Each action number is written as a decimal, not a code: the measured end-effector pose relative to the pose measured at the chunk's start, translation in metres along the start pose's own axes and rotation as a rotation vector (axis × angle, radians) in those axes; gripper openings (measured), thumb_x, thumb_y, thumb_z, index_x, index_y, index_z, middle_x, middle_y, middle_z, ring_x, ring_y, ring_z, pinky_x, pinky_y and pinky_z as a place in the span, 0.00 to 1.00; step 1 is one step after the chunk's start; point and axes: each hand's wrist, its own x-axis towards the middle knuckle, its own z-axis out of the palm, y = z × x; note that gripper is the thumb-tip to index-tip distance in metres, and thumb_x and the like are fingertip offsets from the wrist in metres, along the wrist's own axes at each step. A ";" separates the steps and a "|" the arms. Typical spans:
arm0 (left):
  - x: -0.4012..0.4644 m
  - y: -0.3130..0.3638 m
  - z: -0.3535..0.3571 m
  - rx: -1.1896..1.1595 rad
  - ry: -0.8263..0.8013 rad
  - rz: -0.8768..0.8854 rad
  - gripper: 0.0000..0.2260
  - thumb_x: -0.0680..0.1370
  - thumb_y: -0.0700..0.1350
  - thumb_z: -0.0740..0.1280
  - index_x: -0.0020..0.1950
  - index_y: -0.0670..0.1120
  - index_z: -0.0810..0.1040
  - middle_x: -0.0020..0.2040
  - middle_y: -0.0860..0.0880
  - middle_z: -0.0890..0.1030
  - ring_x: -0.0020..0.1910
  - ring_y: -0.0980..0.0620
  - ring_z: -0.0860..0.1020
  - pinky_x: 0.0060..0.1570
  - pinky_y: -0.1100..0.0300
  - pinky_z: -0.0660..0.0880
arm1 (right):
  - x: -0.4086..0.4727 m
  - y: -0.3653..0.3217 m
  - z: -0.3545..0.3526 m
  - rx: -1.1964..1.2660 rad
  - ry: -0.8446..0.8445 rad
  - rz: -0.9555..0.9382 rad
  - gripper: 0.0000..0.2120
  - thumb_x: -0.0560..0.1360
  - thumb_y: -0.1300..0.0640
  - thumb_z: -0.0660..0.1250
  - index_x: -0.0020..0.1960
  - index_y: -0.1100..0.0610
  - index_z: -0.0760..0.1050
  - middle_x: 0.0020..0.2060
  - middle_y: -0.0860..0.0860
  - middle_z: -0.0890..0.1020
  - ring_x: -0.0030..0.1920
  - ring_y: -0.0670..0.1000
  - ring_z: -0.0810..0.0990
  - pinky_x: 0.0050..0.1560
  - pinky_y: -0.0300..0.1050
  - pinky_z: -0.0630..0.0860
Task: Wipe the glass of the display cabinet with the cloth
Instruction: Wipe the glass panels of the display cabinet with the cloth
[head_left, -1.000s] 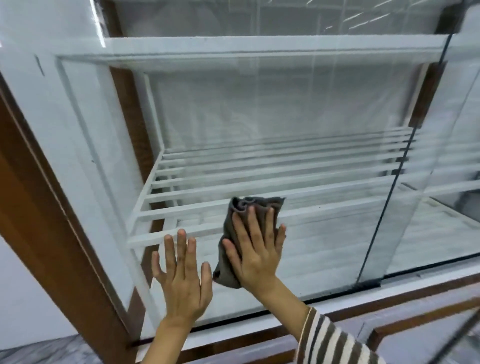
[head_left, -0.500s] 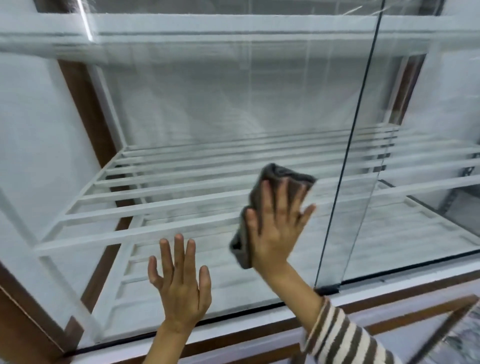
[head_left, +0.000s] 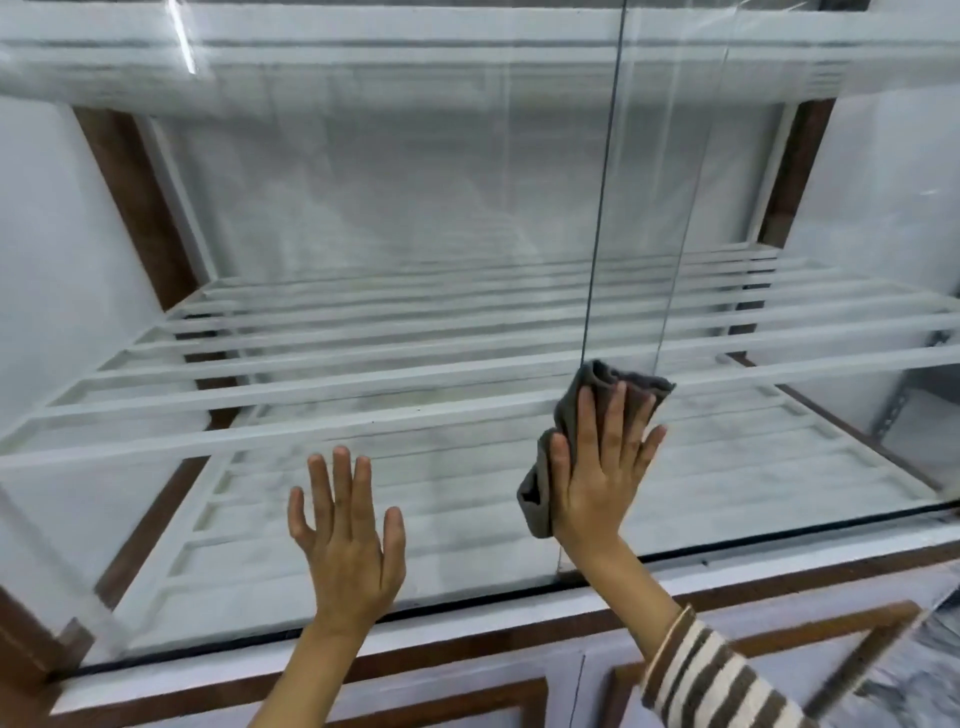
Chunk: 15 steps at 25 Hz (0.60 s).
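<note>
Head cam view, looking down at the front of the display cabinet (head_left: 519, 613). Right hand (head_left: 597, 467) is flat w/ fingers spread, pressing the grey cloth (head_left: 571, 410) against the glass (head_left: 415, 208), right abt where the vertical edge of one pane (head_left: 597, 234) runs down. Cloth is bunched, sticking out above the fingertips and hanging past the thumb side, so it's pinned under the palm rather than gripped in a fist. Left hand (head_left: 348, 540) holds nothing, fingers wide, palm flat on the glass lower down and to the left, prob just bracing.

Progress-wise, hard to call. Cloth sits in the lower part of the pane, near the bottom rail but not on it. Glass above and to the left looks hazy/streaky w/ reflections, and I honestly can't tell what's smudge vs glare vs already wiped. My guess is it's mid-job: the whole upper stretch up by the top shelf (head_left: 363, 57) prob needs passes, same for the pane to the right of the seam. White slatted rack (head_left: 311, 374) inside is bare afaict. Striped sleeve (head_left: 727, 680) is pulled back off the wrist, so it's not dragging on the glass.
</note>
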 end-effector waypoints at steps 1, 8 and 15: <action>0.002 0.009 0.006 -0.007 -0.003 0.023 0.26 0.82 0.51 0.49 0.78 0.48 0.45 0.79 0.51 0.45 0.78 0.51 0.45 0.74 0.51 0.42 | 0.018 -0.014 0.003 0.048 0.034 0.040 0.25 0.84 0.46 0.51 0.79 0.49 0.51 0.79 0.47 0.49 0.79 0.55 0.47 0.77 0.57 0.43; 0.007 0.037 0.033 0.142 -0.004 0.060 0.26 0.82 0.50 0.49 0.78 0.48 0.43 0.79 0.51 0.42 0.78 0.51 0.42 0.74 0.51 0.38 | -0.091 0.061 0.012 0.095 -0.270 -0.510 0.29 0.81 0.42 0.55 0.78 0.48 0.52 0.79 0.50 0.49 0.79 0.55 0.46 0.77 0.57 0.39; 0.006 0.039 0.038 0.194 0.021 0.049 0.26 0.82 0.50 0.48 0.78 0.48 0.45 0.79 0.51 0.43 0.78 0.50 0.42 0.75 0.50 0.39 | -0.038 0.065 -0.004 0.184 -0.150 -0.169 0.26 0.83 0.44 0.52 0.79 0.47 0.51 0.79 0.48 0.48 0.79 0.57 0.45 0.78 0.56 0.43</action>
